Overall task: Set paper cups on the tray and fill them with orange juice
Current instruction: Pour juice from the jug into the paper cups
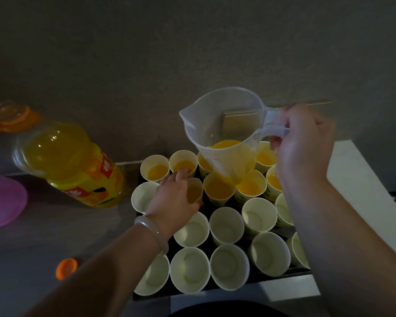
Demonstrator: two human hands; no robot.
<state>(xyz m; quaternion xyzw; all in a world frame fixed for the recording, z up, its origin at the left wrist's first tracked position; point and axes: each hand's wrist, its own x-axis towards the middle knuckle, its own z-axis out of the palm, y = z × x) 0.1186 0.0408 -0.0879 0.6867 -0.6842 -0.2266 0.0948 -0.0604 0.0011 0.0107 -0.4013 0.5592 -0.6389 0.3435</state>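
At frame centre, the left hand (176, 197) curls its fingers round a part-filled paper cup (195, 191) among others on the tray (281, 277). At right, the right hand (304, 143) grips a jug (224, 133) by its handle. Squeezing could buckle the cup; the low jug might topple neighbours.

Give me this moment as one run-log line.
left hand grips cup | right hand holds pitcher over back cups | back cups filled | front cups empty | bottle left of tray

The jug (222, 133) is smooth translucent plastic, the cups (258, 215) matt paper, the bottle (73, 165) glossy plastic (label too).
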